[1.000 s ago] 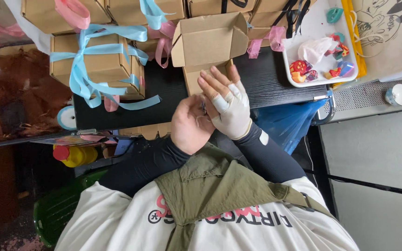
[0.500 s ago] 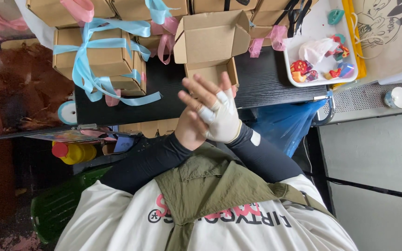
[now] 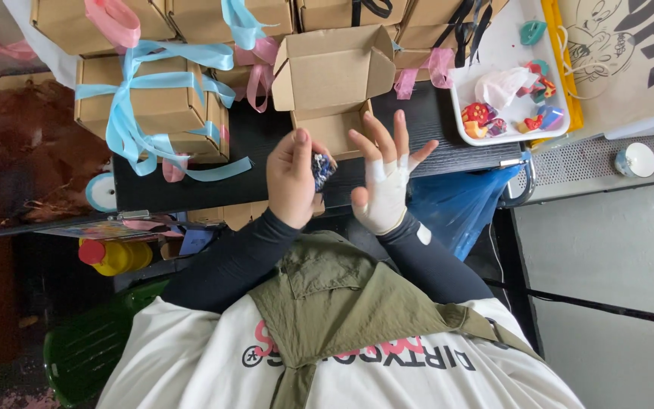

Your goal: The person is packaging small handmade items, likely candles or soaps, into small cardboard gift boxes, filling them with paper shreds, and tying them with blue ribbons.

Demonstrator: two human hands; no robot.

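Black tabletop [image 3: 266,144], crowded with packing goods. Left hand [image 3: 291,182]: fingers pinched on a small dark blue object [image 3: 321,170], held above the table's near edge. Right hand [image 3: 384,178]: white fingerless glove, fingers spread, holding nothing, just right of the object. Open cardboard box [image 3: 331,79]: directly beyond both hands. Closed boxes tied with blue ribbon [image 3: 157,102]: far left. White tray of small coloured pieces [image 3: 510,95]: far right.
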